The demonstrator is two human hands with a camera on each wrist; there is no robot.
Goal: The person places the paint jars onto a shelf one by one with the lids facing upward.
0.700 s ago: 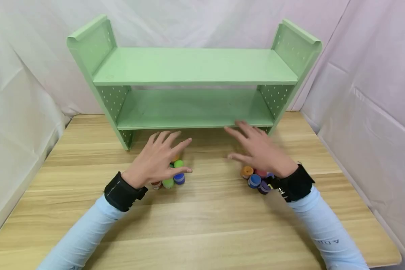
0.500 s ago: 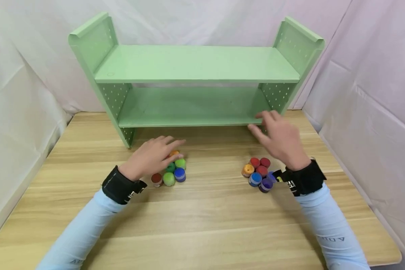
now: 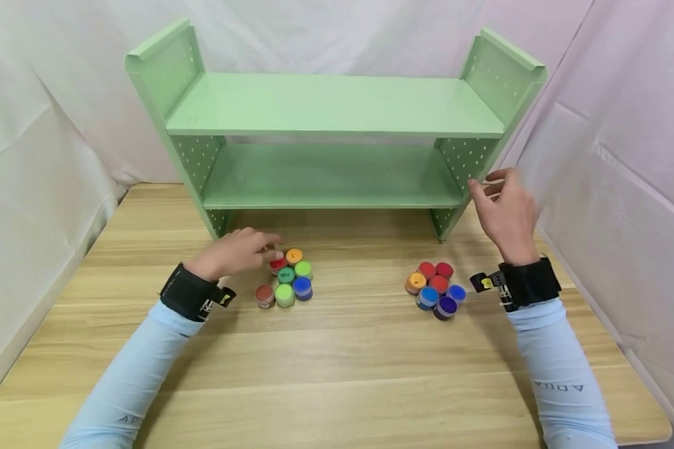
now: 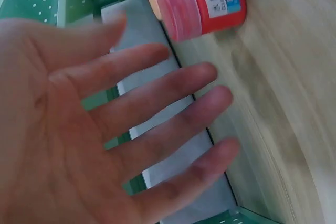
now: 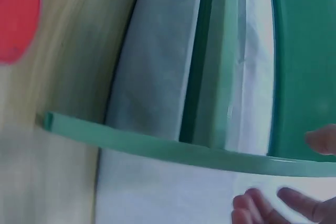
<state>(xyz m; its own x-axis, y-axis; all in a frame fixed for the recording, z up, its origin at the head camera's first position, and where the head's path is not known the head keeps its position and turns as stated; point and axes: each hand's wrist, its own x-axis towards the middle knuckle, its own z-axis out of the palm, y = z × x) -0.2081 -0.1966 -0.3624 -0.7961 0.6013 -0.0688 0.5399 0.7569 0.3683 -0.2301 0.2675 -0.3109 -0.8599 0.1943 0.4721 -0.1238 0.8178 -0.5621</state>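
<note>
My left hand (image 3: 233,252) is beside the left group of small paint jars, its fingertips right at the red jar (image 3: 278,265). The left wrist view shows the fingers spread and straight, with that red jar (image 4: 220,1) beyond them. Orange, green, blue and brown-red jars (image 3: 264,295) stand close around it. My right hand (image 3: 508,215) is raised at the right side panel (image 3: 465,206) of a light green two-tier shelf (image 3: 331,106). In the right wrist view, its thumb and loosely bent fingers lie on opposite sides of the panel's edge (image 5: 136,148), gripping nothing.
A second group of red, orange, blue and purple jars (image 3: 439,285) stands on the wooden table (image 3: 337,374), nearer the right arm. White cloth (image 3: 623,156) hangs behind and at both sides. The lower shelf board (image 3: 326,178) sits above the tabletop.
My right hand has moved right and away, from above the right jars to the shelf's side panel. My left hand has drawn back leftward, uncovering most of the left jars.
</note>
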